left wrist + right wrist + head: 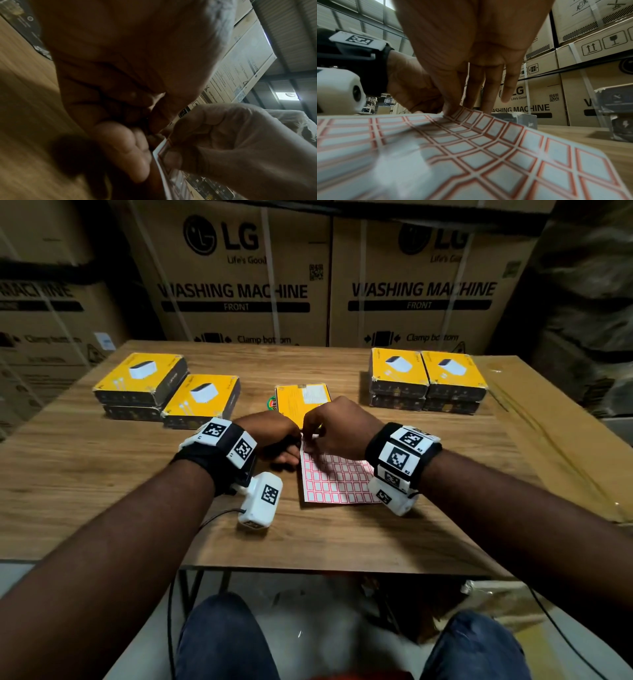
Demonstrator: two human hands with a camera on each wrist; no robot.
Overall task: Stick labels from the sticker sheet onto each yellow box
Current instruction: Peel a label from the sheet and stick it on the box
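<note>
From the head view, the sticker sheet (337, 479) is lying near the middle of the surface (102, 467), toward its near edge, with both hands meeting at the sheet's far left corner; the left hand (277, 436) is curling at that corner while the right hand (337, 428) is bending over the top row. One yellow box (301, 400) is sitting just beyond the hands, and further yellow boxes are stacked toward the far left corner (140, 381) and the far right corner (426, 380). In the left wrist view, the left hand's fingers (120, 148) are curling against the sheet's edge (160, 148), and the right hand (223, 142) is pinching narrowly at a red-bordered label (165, 146) there, though blur is making the exact grip hard to judge. In the right wrist view, the sheet (471, 142) is lifting and bowing under the right hand's fingertips (452, 111). The risk, as I judge it, is that the whole sheet is rising with the pull, so the label may tear, crease or stick to itself unless the backing is being held flat.
</note>
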